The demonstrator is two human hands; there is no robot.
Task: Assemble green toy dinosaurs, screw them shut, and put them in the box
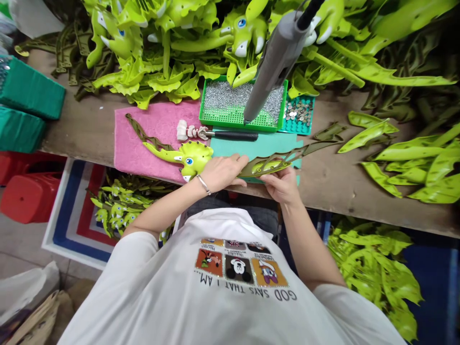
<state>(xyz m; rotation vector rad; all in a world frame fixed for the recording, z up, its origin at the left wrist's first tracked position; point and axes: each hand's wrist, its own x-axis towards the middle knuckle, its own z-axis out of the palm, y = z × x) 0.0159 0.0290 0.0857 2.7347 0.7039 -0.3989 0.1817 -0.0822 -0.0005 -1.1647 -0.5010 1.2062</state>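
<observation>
the white t-shirt (168,297) carries printed lettering, upside down in this view. its large dark line (247,288) reads "god says that i am..." across the chest. between two rows of cartoon panels (269,272) run smaller captions (236,255): "precious" and "treasured" can be made out, while the third is blurred, and the remaining print is too small to read.

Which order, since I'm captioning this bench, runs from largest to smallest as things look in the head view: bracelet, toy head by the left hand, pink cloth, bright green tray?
1. Pink cloth, though partly covered
2. Bright green tray, partly behind the driver
3. Toy head, by the left hand
4. Bracelet
</observation>
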